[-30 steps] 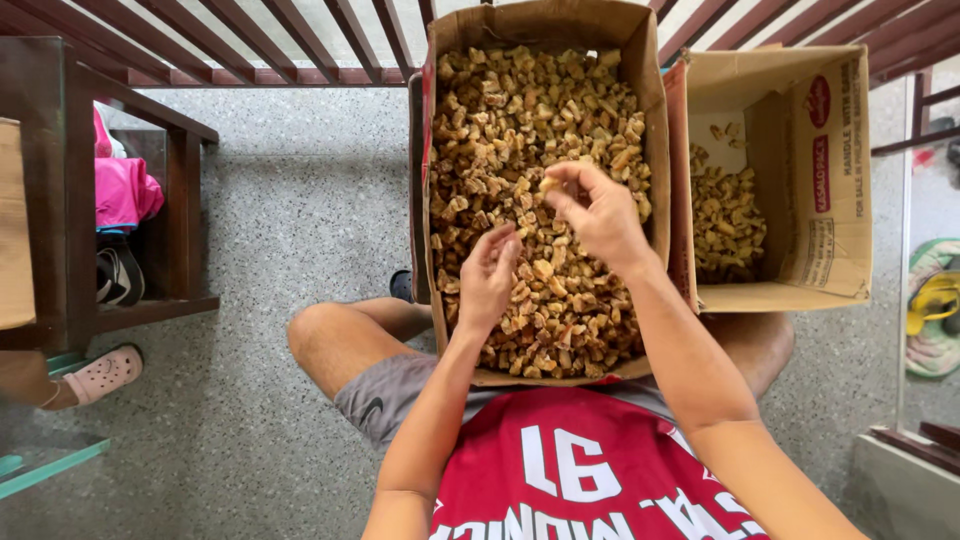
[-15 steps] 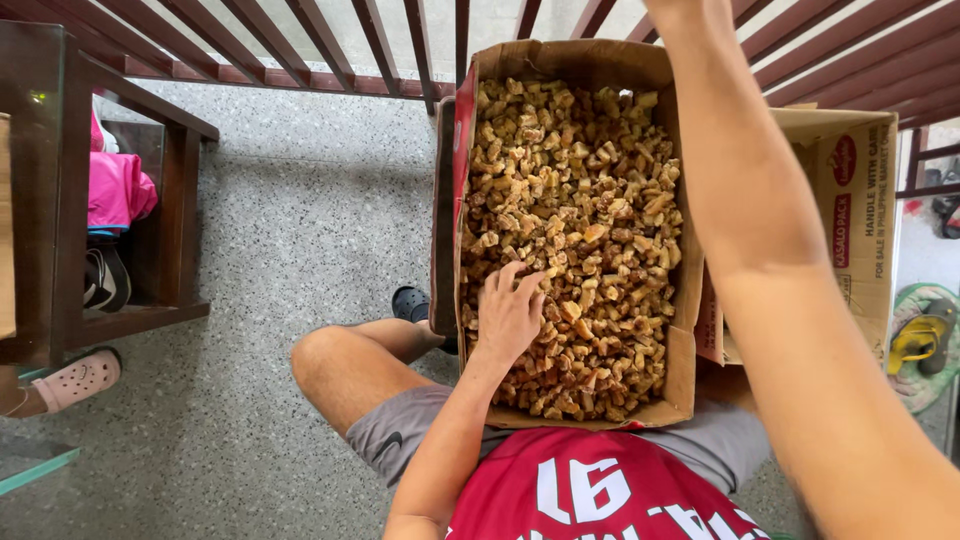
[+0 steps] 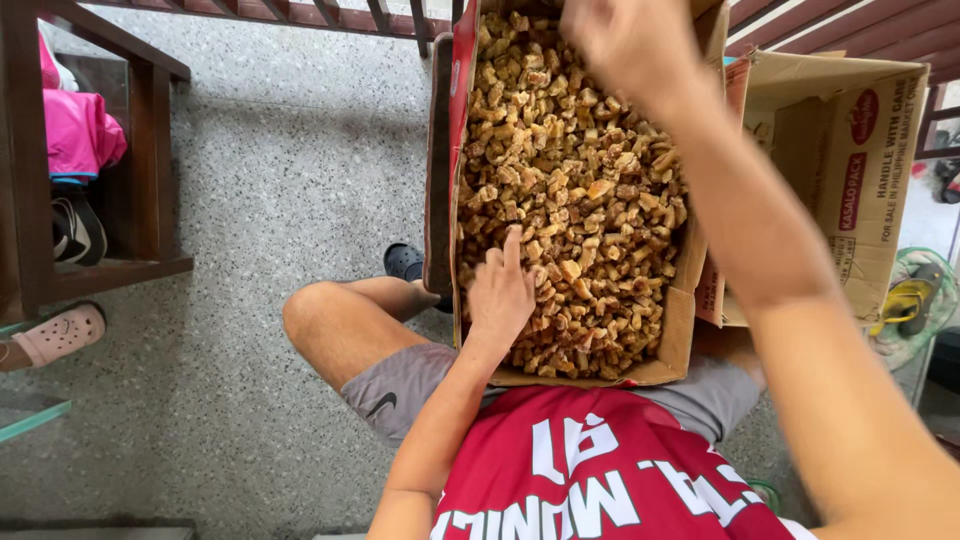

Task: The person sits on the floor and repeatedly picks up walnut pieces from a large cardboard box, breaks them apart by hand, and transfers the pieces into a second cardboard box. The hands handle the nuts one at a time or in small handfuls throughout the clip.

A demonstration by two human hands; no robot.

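The open brown cardboard box on the lap is filled almost to its walls with small golden-brown chunks, so a hand can enter it only from above. The left hand rests on the near part of the heap; the raised right hand and its forearm cross above the far right corner and wall. A second, emptier brown cardboard box stands close on the right. On the left, speckled grey stone floor lies open up to the dark wooden furniture frame.

Around me: speckled grey terrazzo floor fills the left; dark wooden chair frame at upper left; brown wooden railing slats along top; even daylight.
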